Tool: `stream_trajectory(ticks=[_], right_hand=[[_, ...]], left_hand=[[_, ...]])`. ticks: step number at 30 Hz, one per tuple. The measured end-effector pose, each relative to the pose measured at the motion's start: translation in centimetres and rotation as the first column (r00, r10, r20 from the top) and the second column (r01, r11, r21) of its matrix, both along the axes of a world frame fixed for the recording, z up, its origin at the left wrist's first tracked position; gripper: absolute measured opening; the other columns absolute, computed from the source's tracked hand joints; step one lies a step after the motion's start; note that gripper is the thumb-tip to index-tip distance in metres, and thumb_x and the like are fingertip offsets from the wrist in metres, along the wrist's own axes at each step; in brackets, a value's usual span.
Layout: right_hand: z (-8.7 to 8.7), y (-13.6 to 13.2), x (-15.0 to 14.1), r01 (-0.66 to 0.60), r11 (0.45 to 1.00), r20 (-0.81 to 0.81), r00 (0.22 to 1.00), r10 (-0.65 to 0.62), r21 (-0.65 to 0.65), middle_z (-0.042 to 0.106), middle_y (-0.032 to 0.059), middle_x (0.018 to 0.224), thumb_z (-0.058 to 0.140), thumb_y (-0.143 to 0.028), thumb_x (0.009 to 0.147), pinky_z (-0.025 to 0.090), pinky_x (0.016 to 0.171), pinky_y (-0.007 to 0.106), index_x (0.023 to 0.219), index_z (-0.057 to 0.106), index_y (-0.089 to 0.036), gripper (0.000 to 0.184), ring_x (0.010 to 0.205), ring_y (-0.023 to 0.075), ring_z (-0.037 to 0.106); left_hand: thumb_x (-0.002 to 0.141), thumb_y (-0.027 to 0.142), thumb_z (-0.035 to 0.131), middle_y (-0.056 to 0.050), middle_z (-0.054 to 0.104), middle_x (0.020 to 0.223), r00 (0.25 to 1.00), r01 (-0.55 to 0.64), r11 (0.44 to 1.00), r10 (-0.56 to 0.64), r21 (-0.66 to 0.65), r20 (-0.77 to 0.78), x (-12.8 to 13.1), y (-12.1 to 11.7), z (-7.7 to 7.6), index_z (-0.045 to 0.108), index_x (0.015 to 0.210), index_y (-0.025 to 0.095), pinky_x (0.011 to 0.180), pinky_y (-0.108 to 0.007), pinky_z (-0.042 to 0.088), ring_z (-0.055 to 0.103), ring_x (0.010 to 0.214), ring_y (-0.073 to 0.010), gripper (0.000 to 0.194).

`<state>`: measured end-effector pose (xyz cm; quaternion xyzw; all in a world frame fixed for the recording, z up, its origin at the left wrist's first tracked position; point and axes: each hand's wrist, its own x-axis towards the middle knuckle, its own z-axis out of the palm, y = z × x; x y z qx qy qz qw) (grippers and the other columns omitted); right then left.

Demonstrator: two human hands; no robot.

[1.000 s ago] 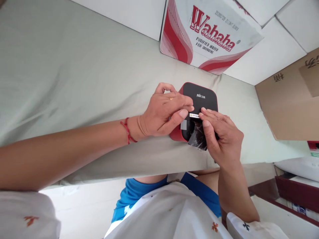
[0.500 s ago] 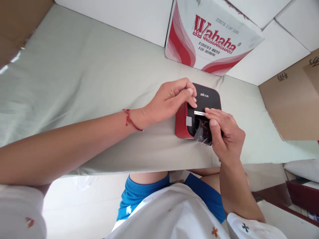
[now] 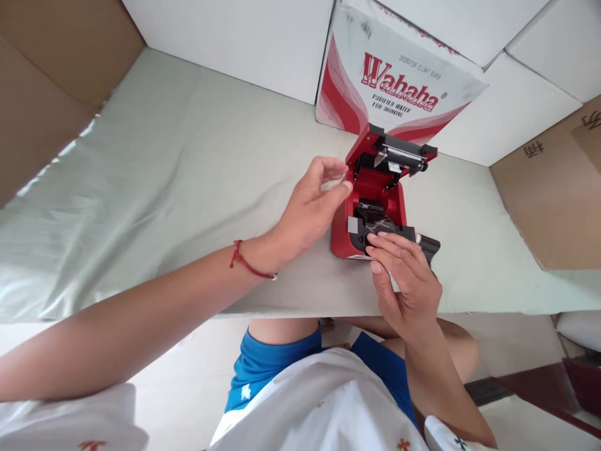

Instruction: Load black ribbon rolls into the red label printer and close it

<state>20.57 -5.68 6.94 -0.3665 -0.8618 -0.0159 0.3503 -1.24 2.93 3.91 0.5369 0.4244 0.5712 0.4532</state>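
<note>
While the red and black box-shaped plastic device [image 3: 339, 233] is sitting on the pale grey-green cloth [image 3: 211, 156], its hinged red lid [image 3: 360, 146] is standing raised at the back, exposing the red cavity, probably so that fingers can reach inside. A shiny dark strip of film [image 3: 375, 213] is lying within the device, running towards its front edge. The left hand [image 3: 303, 210] is hovering at the device's left side, its thumb and forefinger curving with a small gap between them, near the lid's lower left corner; it is gripping nothing visible, though whether a fingertip is touching the lid is impossible to tell. Perhaps it is waiting there to steady the lid. The right hand [image 3: 408, 269] is reaching to the device's front edge, its fingers extending close together over the front part beside the film and its thumb spreading lower down, seemingly to keep that front part steady; whether it is pinching the film is hidden. Just beyond the device's right front corner, a glossy black rounded piece [image 3: 428, 246] is showing beside the right hand. Behind the device, a white and red printed cardboard carton [image 3: 342, 81] is standing.
</note>
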Motion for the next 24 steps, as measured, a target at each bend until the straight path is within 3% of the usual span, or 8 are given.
stream_trajectory(ticks=[3, 6, 9, 12, 15, 17, 20, 24], right_hand=[[-0.2, -0.3, 0.0, 0.004, 1.000, 0.005, 1.000, -0.004, 0.008, 0.079, 0.0090, 0.135, 0.068, -0.005, 0.101, 0.062, 0.119, 0.038, 0.131, 0.073, -0.014, 0.032, 0.137, 0.0201, 0.071], [-0.4, -0.9, 0.0, 0.006, 1.000, 0.004, 1.000, -0.006, 0.023, 0.079, 0.0107, 0.136, 0.067, -0.006, 0.101, 0.061, 0.119, 0.039, 0.132, 0.073, -0.013, 0.032, 0.137, 0.0211, 0.070], [-0.7, -1.5, 0.0, 0.008, 0.999, -0.002, 1.000, -0.008, 0.038, 0.078, 0.0131, 0.137, 0.067, -0.006, 0.101, 0.061, 0.118, 0.041, 0.133, 0.072, -0.011, 0.032, 0.137, 0.0226, 0.069], [-0.9, -1.9, 0.1, 0.010, 0.999, -0.006, 1.000, -0.010, 0.039, 0.078, 0.0139, 0.137, 0.066, -0.005, 0.101, 0.061, 0.116, 0.042, 0.132, 0.071, -0.010, 0.033, 0.136, 0.0235, 0.069], [-0.9, -2.0, 0.2, -0.001, 0.999, 0.001, 1.000, 0.001, 0.033, 0.078, 0.0149, 0.137, 0.065, -0.004, 0.101, 0.061, 0.116, 0.043, 0.131, 0.071, -0.010, 0.032, 0.136, 0.0245, 0.069], [-0.8, -2.1, 0.3, -0.007, 0.999, 0.011, 1.000, 0.007, 0.033, 0.077, 0.0159, 0.138, 0.065, -0.004, 0.100, 0.061, 0.116, 0.044, 0.131, 0.071, -0.009, 0.031, 0.137, 0.0250, 0.069], [-0.8, -2.2, 0.4, -0.001, 1.000, 0.013, 1.000, 0.001, 0.025, 0.077, 0.0156, 0.139, 0.065, -0.004, 0.101, 0.061, 0.115, 0.044, 0.131, 0.071, -0.009, 0.032, 0.136, 0.0246, 0.070], [-0.7, -2.3, 0.6, -0.005, 1.000, 0.005, 1.000, 0.005, 0.008, 0.077, 0.0155, 0.138, 0.064, -0.004, 0.101, 0.062, 0.116, 0.044, 0.132, 0.071, -0.010, 0.032, 0.137, 0.0242, 0.070]], left_hand=[[0.112, 0.040, 0.060, -0.008, 0.070, 0.156, 0.996, -0.090, 0.993, 0.091, 0.075, -0.012, -0.1, 1.9, 0.7, 0.064, 0.133, 0.027, 0.136, -0.052, 0.050, 0.063, 0.155, -0.0291, 0.025], [0.117, 0.051, 0.056, -0.002, 0.069, 0.162, 0.999, -0.008, 0.957, 0.022, 0.288, -0.044, -0.4, 3.4, 2.0, 0.066, 0.141, 0.033, 0.138, -0.045, 0.047, 0.061, 0.156, -0.0249, 0.031], [0.121, 0.060, 0.042, -0.003, 0.082, 0.140, 0.988, 0.035, 0.932, 0.024, 0.360, -0.156, 0.1, 3.2, 2.4, 0.077, 0.127, 0.029, 0.138, -0.050, 0.048, 0.065, 0.153, -0.0270, 0.047], [0.120, 0.065, 0.041, -0.005, 0.083, 0.135, 0.974, -0.064, 0.935, 0.135, 0.348, -0.184, 0.7, 2.5, 1.6, 0.075, 0.135, 0.030, 0.131, -0.051, 0.054, 0.070, 0.148, -0.0281, 0.051], [0.117, 0.070, 0.044, -0.006, 0.076, 0.153, 0.962, -0.180, 0.908, 0.243, 0.378, -0.126, 0.6, 2.9, 1.2, 0.067, 0.148, 0.036, 0.126, -0.046, 0.057, 0.071, 0.147, -0.0265, 0.051], [0.117, 0.070, 0.044, -0.004, 0.069, 0.163, 0.966, -0.148, 0.903, 0.220, 0.404, -0.138, 0.4, 3.9, 1.8, 0.067, 0.147, 0.037, 0.134, -0.042, 0.050, 0.062, 0.158, -0.0252, 0.050], [0.122, 0.060, 0.039, -0.009, 0.075, 0.153, 0.993, 0.026, 0.947, 0.012, 0.319, -0.116, 0.5, 5.2, 3.3, 0.066, 0.146, 0.027, 0.132, -0.041, 0.052, 0.068, 0.150, -0.0232, 0.049], [0.122, 0.060, 0.040, -0.007, 0.084, 0.111, 0.990, 0.000, 0.927, 0.051, 0.375, -0.128, 1.2, 4.4, 3.9, 0.077, 0.122, 0.022, 0.104, -0.041, 0.062, 0.080, 0.109, -0.0223, 0.053]])
